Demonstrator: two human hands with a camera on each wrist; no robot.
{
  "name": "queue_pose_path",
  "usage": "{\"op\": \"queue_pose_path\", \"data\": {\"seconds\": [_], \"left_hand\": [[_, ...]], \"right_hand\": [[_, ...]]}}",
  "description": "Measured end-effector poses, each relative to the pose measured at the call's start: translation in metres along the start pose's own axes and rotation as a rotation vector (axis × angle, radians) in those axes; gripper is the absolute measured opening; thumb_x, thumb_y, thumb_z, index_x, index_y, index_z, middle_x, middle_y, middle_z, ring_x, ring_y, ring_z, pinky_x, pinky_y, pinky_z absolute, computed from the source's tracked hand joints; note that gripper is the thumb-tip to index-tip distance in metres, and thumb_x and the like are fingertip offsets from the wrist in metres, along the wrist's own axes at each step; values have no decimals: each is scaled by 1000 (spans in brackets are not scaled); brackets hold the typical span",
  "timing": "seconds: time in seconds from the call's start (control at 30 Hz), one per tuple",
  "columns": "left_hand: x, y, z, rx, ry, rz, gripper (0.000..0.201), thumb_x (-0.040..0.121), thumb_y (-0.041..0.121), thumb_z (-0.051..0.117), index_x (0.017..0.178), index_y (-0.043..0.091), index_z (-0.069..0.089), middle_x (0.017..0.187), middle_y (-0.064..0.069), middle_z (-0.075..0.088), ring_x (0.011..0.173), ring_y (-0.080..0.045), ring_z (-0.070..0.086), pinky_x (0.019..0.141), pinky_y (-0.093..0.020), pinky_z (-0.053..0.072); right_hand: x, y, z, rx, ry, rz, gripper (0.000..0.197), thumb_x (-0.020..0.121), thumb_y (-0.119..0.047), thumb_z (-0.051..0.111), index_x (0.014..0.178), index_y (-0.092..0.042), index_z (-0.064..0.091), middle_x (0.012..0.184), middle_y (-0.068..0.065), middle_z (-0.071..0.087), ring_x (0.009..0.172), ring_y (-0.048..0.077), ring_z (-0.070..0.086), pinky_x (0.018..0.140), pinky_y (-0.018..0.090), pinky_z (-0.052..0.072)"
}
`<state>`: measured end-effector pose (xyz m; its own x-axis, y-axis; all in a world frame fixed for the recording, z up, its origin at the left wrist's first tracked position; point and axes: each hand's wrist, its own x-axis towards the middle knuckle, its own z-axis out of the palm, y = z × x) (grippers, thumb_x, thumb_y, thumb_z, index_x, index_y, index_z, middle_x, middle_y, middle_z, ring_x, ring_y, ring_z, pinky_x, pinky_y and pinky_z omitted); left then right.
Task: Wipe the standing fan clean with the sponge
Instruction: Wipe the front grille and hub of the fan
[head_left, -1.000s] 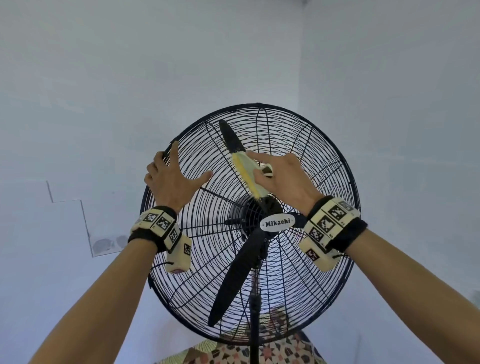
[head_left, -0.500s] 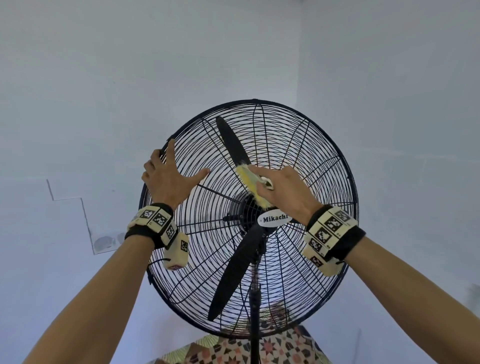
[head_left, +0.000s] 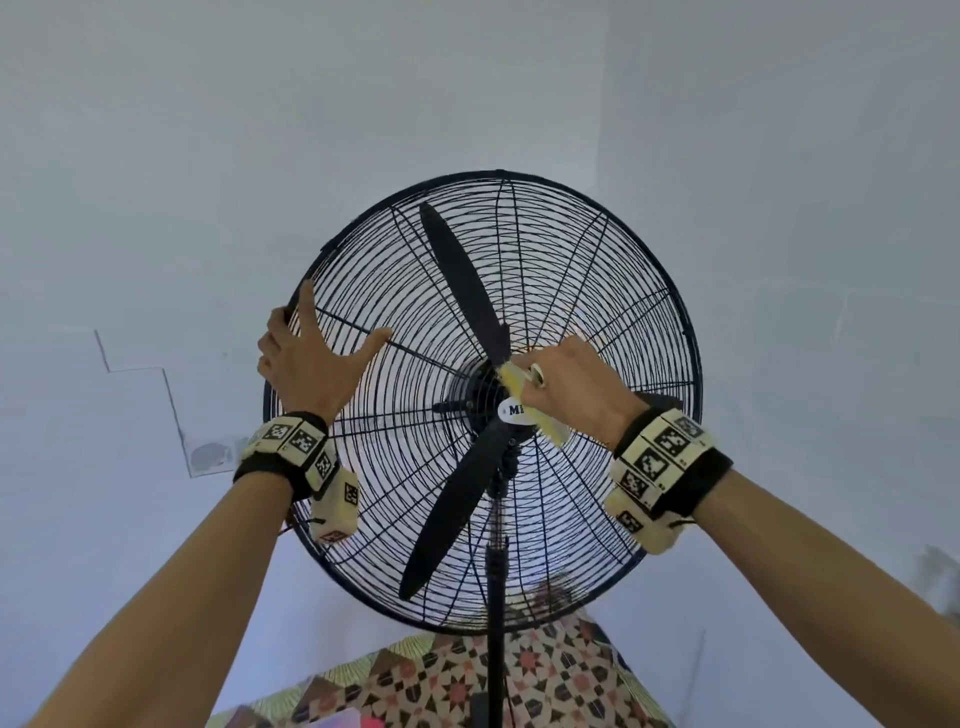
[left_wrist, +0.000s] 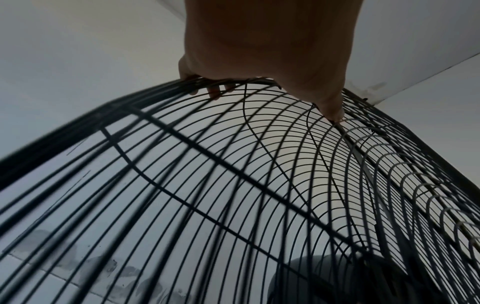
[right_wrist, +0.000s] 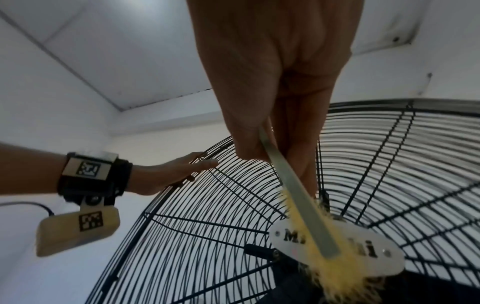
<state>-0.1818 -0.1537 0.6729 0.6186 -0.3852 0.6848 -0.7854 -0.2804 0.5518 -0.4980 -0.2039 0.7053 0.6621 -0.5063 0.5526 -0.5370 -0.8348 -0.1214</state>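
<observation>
The standing fan (head_left: 483, 405) fills the middle of the head view, its black wire guard (head_left: 613, 291) tilted toward the person, with the pole (head_left: 496, 597) running down to a patterned floor (head_left: 467, 686). The left hand (head_left: 306, 364) steadies the guard at its upper-left rim: fingers hooked over the outer ring, thumb stretched out and pressing on a spoke, which the left wrist view confirms with the fingertips (left_wrist: 215, 93) curled through the wires. The right hand (head_left: 571, 384) pinches the sponge (head_left: 524, 395), a flat yellow fuzzy pad with a pale backing strip, between thumb and closed fingers; in the right wrist view it lies across the white oval name badge (right_wrist: 337, 246) at the hub, pressed to the front of the guard and covering part of the lettering. The step in hand looks like wiping the centre of the guard around the badge. To do it well, the pad probably wants to stay flat against the wires, not edge-on, so the fuzz reaches between them, with light even pressure and strokes following the spokes out from the hub. The left hand's brace matters, since the head likely pivots and the tall stand could rock if pushed hard. Fingers of either hand should stay clear of the gaps near the blades (head_left: 462, 280), which sit just behind the wires. Most of the guard and the whole stand appear yet to be wiped
</observation>
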Motion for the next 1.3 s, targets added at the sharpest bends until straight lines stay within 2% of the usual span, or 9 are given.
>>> {"op": "queue_pose_path", "data": {"seconds": [0.1, 0.23, 0.4, 0.6, 0.77, 0.97, 1.07, 1.13, 1.3], "left_hand": [[-1, 3, -1, -14, 2, -2, 116, 74, 95, 50, 164, 34, 10, 161, -24, 25, 143, -48, 29, 115, -67, 25], [-2, 4, -3, -21, -16, -12, 116, 75, 94, 51, 164, 34, 9, 163, -24, 22, 146, -48, 26, 117, -68, 23], [-1, 4, -3, -19, -20, -16, 116, 74, 94, 50, 164, 34, 8, 164, -23, 21, 146, -48, 26, 117, -68, 23], [-3, -3, -2, -12, -7, 0, 115, 76, 95, 48, 164, 33, 9, 163, -24, 23, 145, -48, 27, 116, -69, 25], [0, -5, -2, -12, -21, 12, 116, 75, 96, 48, 164, 33, 8, 162, -24, 24, 144, -48, 28, 115, -69, 26], [-1, -5, -3, -13, -23, 12, 116, 75, 95, 47, 164, 32, 7, 161, -24, 24, 143, -49, 28, 114, -69, 25], [-1, -7, -5, -23, -29, 23, 117, 74, 96, 47, 164, 33, 8, 160, -24, 25, 142, -49, 29, 114, -69, 26], [-2, -5, -6, -20, -22, 36, 117, 74, 96, 48, 164, 32, 10, 159, -25, 27, 140, -49, 31, 112, -68, 28], [-3, -5, -9, -20, -16, 41, 116, 74, 96, 47, 164, 32, 12, 156, -24, 30, 137, -48, 35, 110, -67, 32]], "right_hand": [[-6, -7, -6, 106, 106, -20, 40, 104, -20, 58, 144, -14, 57, 60, -9, 48, 61, 11, 47, 59, 22, 43], [-6, 4, 6, 89, 136, -32, 47, 103, -14, 58, 149, -19, 50, 53, -15, 39, 34, 8, 40, 45, 18, 44], [-15, 11, 6, -17, -52, 14, 37, 99, -15, 64, 135, -15, 66, 87, 6, 72, 46, -2, 41, 42, 10, 37], [-18, 12, 8, 105, 120, -11, 47, 102, -12, 59, 148, -20, 54, 55, -3, 52, 37, 6, 29, 37, 17, 33], [-25, 19, 12, -26, -19, 118, 42, 99, -18, 61, 141, -15, 62, 106, 13, 70, 55, -1, 38, 57, 13, 41], [-17, 20, 21, 69, 123, 35, 49, 102, -20, 60, 150, -27, 50, 71, 12, 67, 43, 9, 34, 39, 23, 44], [-14, 23, 25, 16, -10, 144, 49, 99, -21, 63, 147, -24, 54, 112, 16, 68, 57, 4, 36, 49, 12, 37], [-11, 17, 19, 8, -10, 178, 48, 98, -22, 63, 145, -23, 56, 124, 18, 62, 65, 10, 47, 64, 21, 49], [-9, 1, 15, 99, 115, 171, 48, 102, -25, 60, 149, -29, 50, 87, 2, 55, 51, 10, 39, 55, 37, 54]]}}
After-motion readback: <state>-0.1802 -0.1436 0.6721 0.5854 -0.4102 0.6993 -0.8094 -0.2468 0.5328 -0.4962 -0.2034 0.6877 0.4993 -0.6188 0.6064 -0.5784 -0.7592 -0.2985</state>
